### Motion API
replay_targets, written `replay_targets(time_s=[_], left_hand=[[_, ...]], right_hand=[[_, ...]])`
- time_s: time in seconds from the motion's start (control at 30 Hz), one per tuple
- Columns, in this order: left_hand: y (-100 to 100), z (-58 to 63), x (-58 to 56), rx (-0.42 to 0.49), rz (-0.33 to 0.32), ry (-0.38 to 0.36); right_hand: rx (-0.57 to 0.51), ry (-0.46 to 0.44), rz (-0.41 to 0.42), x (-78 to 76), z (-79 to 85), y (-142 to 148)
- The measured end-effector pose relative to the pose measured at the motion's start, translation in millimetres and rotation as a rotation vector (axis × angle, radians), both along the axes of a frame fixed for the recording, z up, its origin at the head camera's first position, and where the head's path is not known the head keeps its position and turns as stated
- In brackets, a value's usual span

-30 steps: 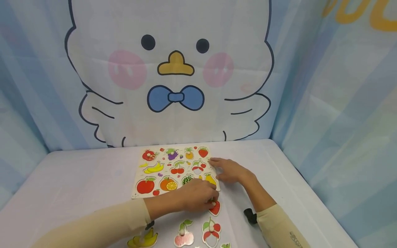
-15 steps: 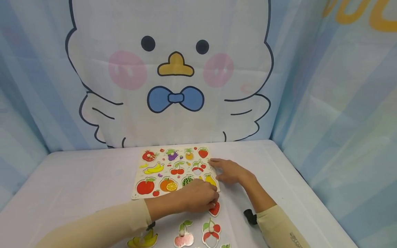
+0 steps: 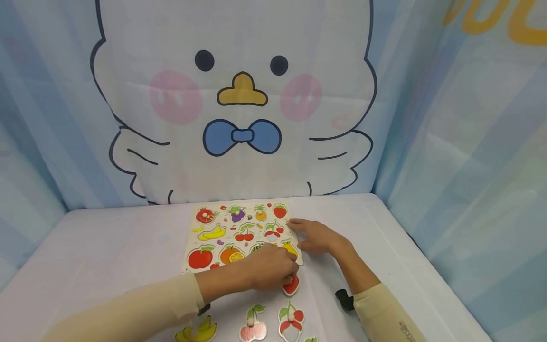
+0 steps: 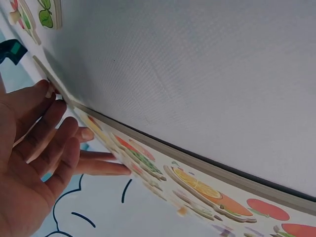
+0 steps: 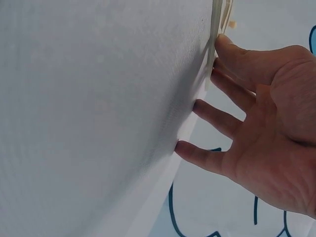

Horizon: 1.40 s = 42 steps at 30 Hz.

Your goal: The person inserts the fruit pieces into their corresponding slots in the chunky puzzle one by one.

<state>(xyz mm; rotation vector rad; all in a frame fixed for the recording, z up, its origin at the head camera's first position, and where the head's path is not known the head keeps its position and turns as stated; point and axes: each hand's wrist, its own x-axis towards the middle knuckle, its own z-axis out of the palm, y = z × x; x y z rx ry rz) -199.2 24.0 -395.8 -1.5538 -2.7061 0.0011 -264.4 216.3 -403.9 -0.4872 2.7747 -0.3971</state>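
My left hand [image 3: 273, 267] pinches a strawberry puzzle piece [image 3: 291, 286] near the front right corner of the wooden fruit puzzle board [image 3: 192, 241]. In the left wrist view, thumb and forefinger meet at the piece's small knob, and the piece appears edge-on. The head view shows only its red lower part; the hand covers the top. My right hand [image 3: 318, 236] touches the board's right edge with fingers spread, its thumb and fingertips [image 5: 197, 106] seen closely in the right wrist view. Fruit pictures fill the board, partly hidden by the left hand.
Before the board lie a banana piece [image 3: 198, 331], a cherry piece [image 3: 253, 328] and a red-and-white fruit piece with leaves [image 3: 291, 321]. A piece with a green leaf [image 3: 311, 339] is cut off below. A cartoon-printed curtain [image 3: 239, 175] stands behind the white table [image 3: 128, 256].
My left hand has shifted slightly left and toward the board, carrying the strawberry piece with it. The right hand keeps its place at the board's edge.
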Motion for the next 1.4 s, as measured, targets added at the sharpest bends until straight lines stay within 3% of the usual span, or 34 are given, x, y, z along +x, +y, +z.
replay_targets(time_s=[0.27, 0.67, 0.8, 1.23, 1.4], left_hand=[[-3.9, 4.3, -8.4, -0.010, 0.055, -0.021], [-12.2, 4.8, -39.0, -0.005, 0.148, -0.070], [-13.7, 3.4, -48.9, -0.028, 0.167, -0.048], [-15.9, 0.6, -76.2, 0.029, 0.209, -0.081], [-16.4, 1.2, -87.5, 0.040, 0.256, -0.106]], right_hand=[[0.005, 0.000, 0.016, 0.1, 0.8, 2.2], [-0.007, -0.007, 0.016, -0.3, -1.0, 3.3], [-0.008, -0.009, 0.018, -0.6, -1.4, 3.6], [-0.016, -0.017, 0.011, -2.2, -0.8, 4.9], [-0.013, -0.024, 0.012, -2.5, 0.8, 5.0]])
